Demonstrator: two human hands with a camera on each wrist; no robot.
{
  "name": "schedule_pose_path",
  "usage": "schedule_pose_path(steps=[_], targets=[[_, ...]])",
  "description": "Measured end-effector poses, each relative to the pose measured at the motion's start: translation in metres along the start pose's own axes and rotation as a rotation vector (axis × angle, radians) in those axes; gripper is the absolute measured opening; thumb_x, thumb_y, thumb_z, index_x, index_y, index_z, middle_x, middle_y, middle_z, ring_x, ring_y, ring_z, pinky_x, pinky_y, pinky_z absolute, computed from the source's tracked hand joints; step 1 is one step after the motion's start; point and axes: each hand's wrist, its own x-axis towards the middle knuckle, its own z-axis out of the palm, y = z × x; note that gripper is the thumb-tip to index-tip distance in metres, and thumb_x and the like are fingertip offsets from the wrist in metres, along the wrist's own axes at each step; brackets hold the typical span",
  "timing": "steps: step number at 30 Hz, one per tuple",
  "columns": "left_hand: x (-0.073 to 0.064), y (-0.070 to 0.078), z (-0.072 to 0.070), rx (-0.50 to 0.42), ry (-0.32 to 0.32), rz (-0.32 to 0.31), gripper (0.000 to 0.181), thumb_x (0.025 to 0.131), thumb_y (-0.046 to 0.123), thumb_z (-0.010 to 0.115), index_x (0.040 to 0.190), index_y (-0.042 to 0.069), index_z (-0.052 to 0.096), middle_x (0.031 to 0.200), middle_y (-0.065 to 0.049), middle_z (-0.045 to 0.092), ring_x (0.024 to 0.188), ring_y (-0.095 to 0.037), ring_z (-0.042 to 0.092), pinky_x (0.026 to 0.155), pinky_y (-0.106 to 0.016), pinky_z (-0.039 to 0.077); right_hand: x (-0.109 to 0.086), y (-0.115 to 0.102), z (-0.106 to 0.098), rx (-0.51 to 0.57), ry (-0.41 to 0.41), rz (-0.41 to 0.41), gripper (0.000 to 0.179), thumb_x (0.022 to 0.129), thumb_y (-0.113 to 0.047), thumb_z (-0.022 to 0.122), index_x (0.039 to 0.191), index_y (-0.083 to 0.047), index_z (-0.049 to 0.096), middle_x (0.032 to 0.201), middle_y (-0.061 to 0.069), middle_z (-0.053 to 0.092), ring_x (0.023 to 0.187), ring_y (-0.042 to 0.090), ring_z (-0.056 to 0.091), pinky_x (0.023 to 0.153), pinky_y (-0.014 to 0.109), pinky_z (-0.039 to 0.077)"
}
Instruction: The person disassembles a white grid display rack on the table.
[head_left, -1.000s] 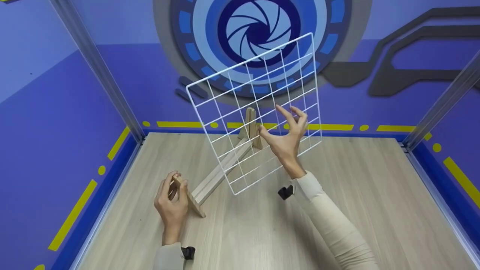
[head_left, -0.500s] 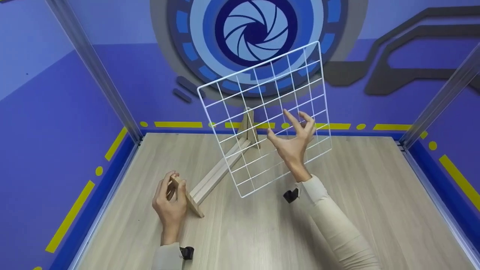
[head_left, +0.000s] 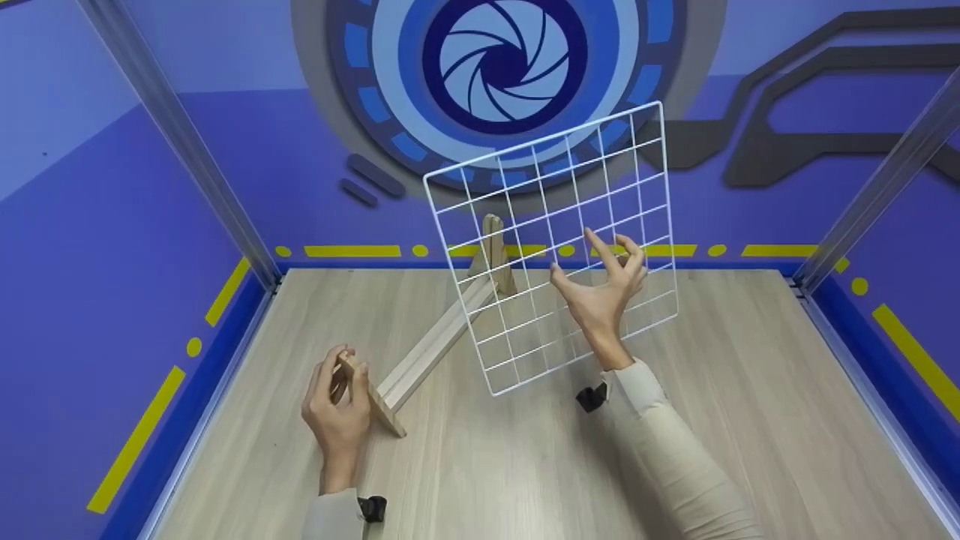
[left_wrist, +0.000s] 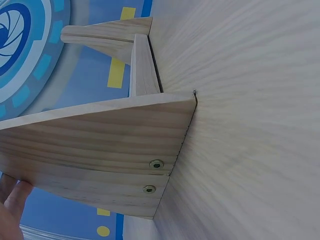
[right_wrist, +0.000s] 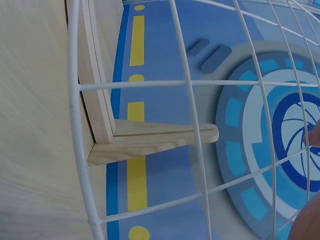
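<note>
Blue walls (head_left: 300, 176) stand around a pale wooden table (head_left: 487, 472), with yellow dashes (head_left: 352, 251) low down and a round emblem (head_left: 504, 64) at the back. Above the table, the right hand (head_left: 604, 304) grips a white wire grid (head_left: 553, 247) near its middle, thumb and forefinger spread apart, other fingers curled. The left hand (head_left: 336, 424) pinches the top of the near board (head_left: 385, 412) of a wooden stand (head_left: 433, 349), which rests on the table with its far upright (head_left: 491, 236) close to the back wall. Over the past second the grid has shifted right and lower, its top edge a little less steep, while the left hand has kept its hold; that seems to mean grid and stand are being handled as two separate pieces. From the right wrist, the grid crosses in front of the stand and looks apart from it. No box or tray shows; nearest to a holder is the stand, with a groove (right_wrist: 165, 134) along its far upright. Two bolts (left_wrist: 156, 164) show in the near board.
</note>
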Motion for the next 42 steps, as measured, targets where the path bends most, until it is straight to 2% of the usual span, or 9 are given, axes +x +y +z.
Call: schedule_pose_path(steps=[11,23,32,35,41,42], targets=[[-0.001,0.001,0.000,0.005,0.008,-0.016,0.048,0.083,-0.013,0.084,0.128,-0.003,0.073,0.112,-0.017,0.078,0.104,-0.008,0.074,0.089,-0.016,0.061,0.003,0.024,-0.016,-0.077,0.065,0.027,0.068,0.067,-0.025,0.100,0.132,-0.023,0.078,0.145,0.021,0.048,0.140,0.035,0.036,0.119,0.056,0.024],[0.002,0.009,0.001,0.040,0.019,-0.008,0.045,0.083,-0.015,0.082,0.126,-0.007,0.072,0.108,-0.021,0.077,0.100,-0.005,0.073,0.087,-0.013,0.060,0.003,0.045,-0.032,-0.152,0.131,0.115,0.068,0.066,-0.022,0.099,0.131,-0.024,0.078,0.145,0.020,0.048,0.144,0.035,0.034,0.120,0.057,0.022],[0.001,0.007,0.001,0.035,0.014,-0.013,0.045,0.083,-0.014,0.082,0.126,-0.005,0.073,0.109,-0.019,0.077,0.101,-0.005,0.073,0.088,-0.012,0.060,0.001,0.057,-0.046,-0.222,0.183,0.193,0.069,0.063,-0.022,0.099,0.130,-0.026,0.079,0.144,0.018,0.050,0.138,0.038,0.037,0.120,0.054,0.024],[0.002,0.012,0.001,0.034,0.019,-0.006,0.045,0.083,-0.015,0.082,0.126,-0.006,0.073,0.108,-0.020,0.077,0.100,-0.005,0.072,0.087,-0.014,0.061,0.000,0.061,-0.051,-0.241,0.185,0.217,0.069,0.064,-0.024,0.098,0.130,-0.026,0.079,0.144,0.019,0.050,0.139,0.038,0.036,0.121,0.054,0.023],[0.007,0.031,-0.001,0.023,0.025,-0.005,0.044,0.083,-0.016,0.081,0.125,-0.007,0.073,0.107,-0.022,0.077,0.100,-0.002,0.072,0.088,-0.013,0.060,0.000,0.070,-0.058,-0.286,0.170,0.261,0.071,0.063,-0.028,0.098,0.131,-0.029,0.078,0.146,0.018,0.051,0.138,0.038,0.037,0.121,0.054,0.024],[0.006,0.029,-0.001,0.023,0.025,-0.008,0.044,0.083,-0.016,0.081,0.126,-0.007,0.073,0.107,-0.021,0.077,0.101,-0.003,0.072,0.088,-0.014,0.060,0.000,0.072,-0.059,-0.295,0.167,0.270,0.071,0.063,-0.029,0.098,0.131,-0.030,0.078,0.146,0.018,0.051,0.138,0.038,0.036,0.122,0.054,0.024]])
